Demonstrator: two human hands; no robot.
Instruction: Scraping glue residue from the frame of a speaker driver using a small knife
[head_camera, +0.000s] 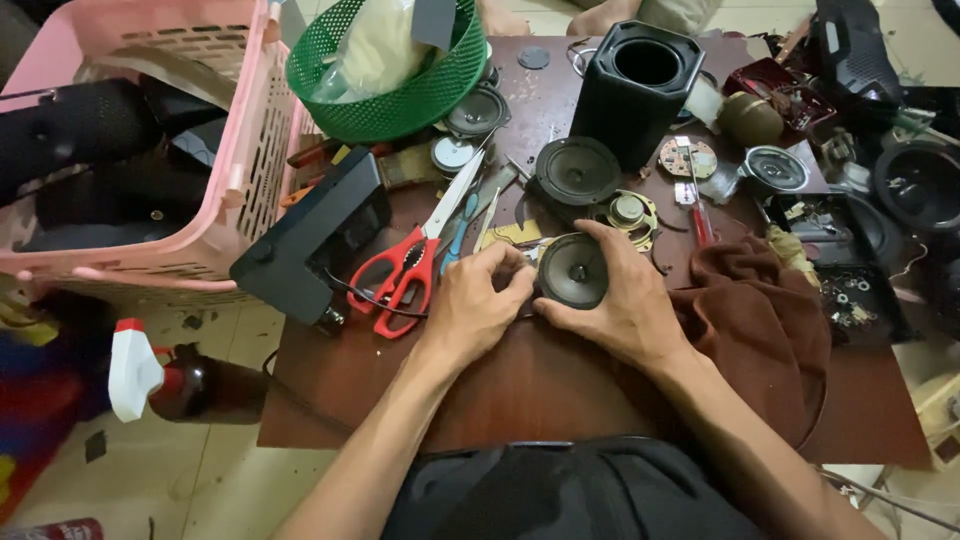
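A small round black speaker driver (573, 270) lies on the dark brown table (560, 385). My right hand (625, 300) curls around its right side and holds it. My left hand (480, 300) pinches at the driver's left rim with fingertips together. Red-handled scissors (410, 265) lie just left of my left hand, blades pointing up and right. A second, larger speaker driver (577, 172) sits behind, in front of a black speaker box (640, 85) with a round hole on top.
A pink basket (215, 150) and a green basket (395, 75) stand at the back left. A black device (315, 235) lies at the table's left edge. A brown cloth (765, 320), a red screwdriver (700, 205) and trays of small parts (845, 290) fill the right.
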